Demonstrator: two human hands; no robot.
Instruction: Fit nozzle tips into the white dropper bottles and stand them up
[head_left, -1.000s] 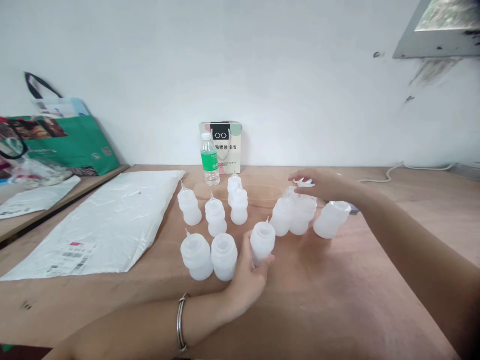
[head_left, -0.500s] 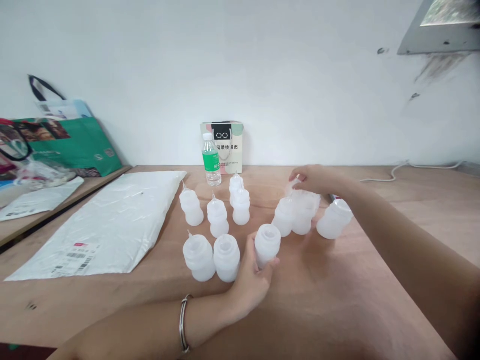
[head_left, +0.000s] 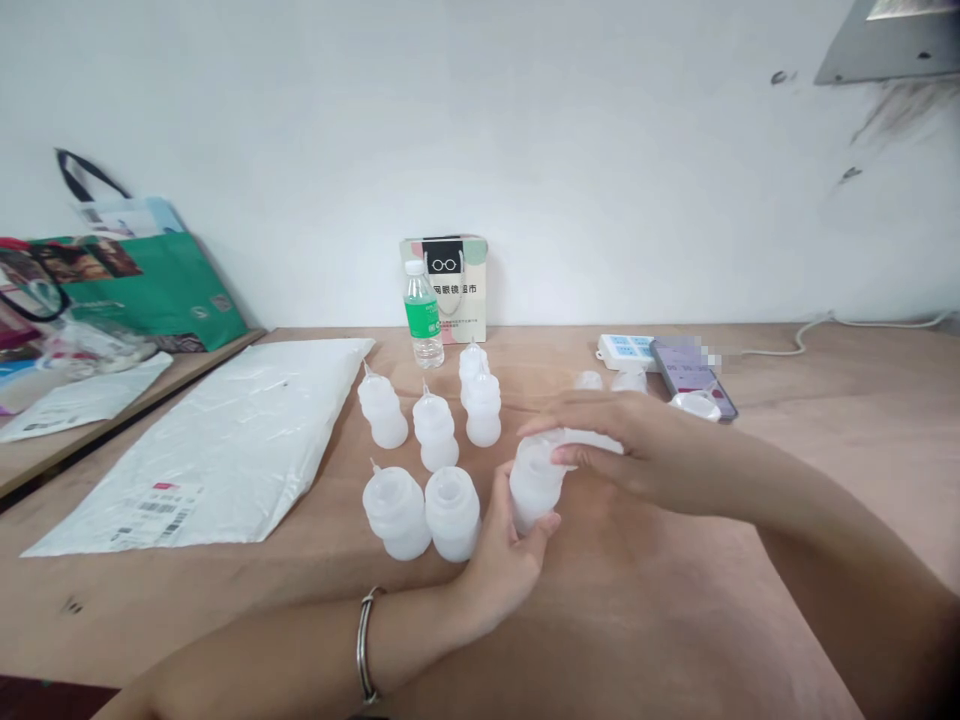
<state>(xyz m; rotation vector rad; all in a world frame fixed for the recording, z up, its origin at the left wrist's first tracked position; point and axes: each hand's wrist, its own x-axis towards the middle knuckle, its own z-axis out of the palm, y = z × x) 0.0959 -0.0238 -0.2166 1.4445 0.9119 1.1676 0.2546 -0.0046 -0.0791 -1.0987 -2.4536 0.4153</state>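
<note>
My left hand (head_left: 510,550) is wrapped around a white translucent squeeze bottle (head_left: 531,495), held upright with its mouth up. My right hand (head_left: 630,445) closes over the bottle's mouth, thumb and fingers gripping a translucent nozzle cap (head_left: 553,438), partly hidden by the fingers. Whether the cap is seated on the neck I cannot tell. Left of my left hand stand two uncapped bottles, one nearer (head_left: 454,515) and one beside it (head_left: 397,515). Behind them are several bottles with pointed caps, among them one in the middle (head_left: 435,430) and one at the left (head_left: 384,410).
Behind my right hand are translucent pieces (head_left: 630,378), a phone (head_left: 686,370) and a white box with blue squares (head_left: 628,349). A water bottle (head_left: 424,320) and paper bag (head_left: 469,300) stand by the wall. A white plastic mailer (head_left: 225,430) lies left, near a green bag (head_left: 165,285).
My right hand has come from the group at the right toward me and left, onto the mouth of the held bottle, bringing a nozzle cap. My left hand has stayed in place.
</note>
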